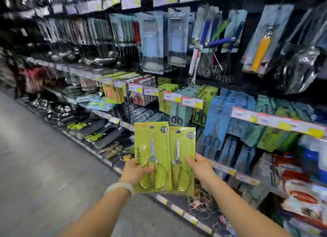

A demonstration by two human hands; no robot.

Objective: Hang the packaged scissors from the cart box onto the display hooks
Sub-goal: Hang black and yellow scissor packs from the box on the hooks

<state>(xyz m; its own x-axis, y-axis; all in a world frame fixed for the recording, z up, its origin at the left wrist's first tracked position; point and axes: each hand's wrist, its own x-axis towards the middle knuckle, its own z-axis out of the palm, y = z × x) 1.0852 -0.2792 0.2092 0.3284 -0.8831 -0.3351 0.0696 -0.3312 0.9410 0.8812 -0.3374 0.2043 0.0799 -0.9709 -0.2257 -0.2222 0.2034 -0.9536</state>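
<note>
Two green-carded packs of gold-handled scissors are held up side by side in front of the shelving. My left hand [137,171] grips the left pack [152,148] at its lower left edge, thumb over the front. My right hand [200,167] grips the right pack [183,148] at its lower right edge. The right pack overlaps the left one slightly. Both packs stand upright with their hang holes at the top. Behind them hang more packaged scissors [177,111] on green and teal cards. The cart box is out of view.
Shelving with hanging kitchen tools [177,40] and price-label rails [276,120] fills the right and centre. Blue and green carded packs [235,130] crowd the middle tier. Grey aisle floor [39,166] lies on the left. The picture is motion-blurred.
</note>
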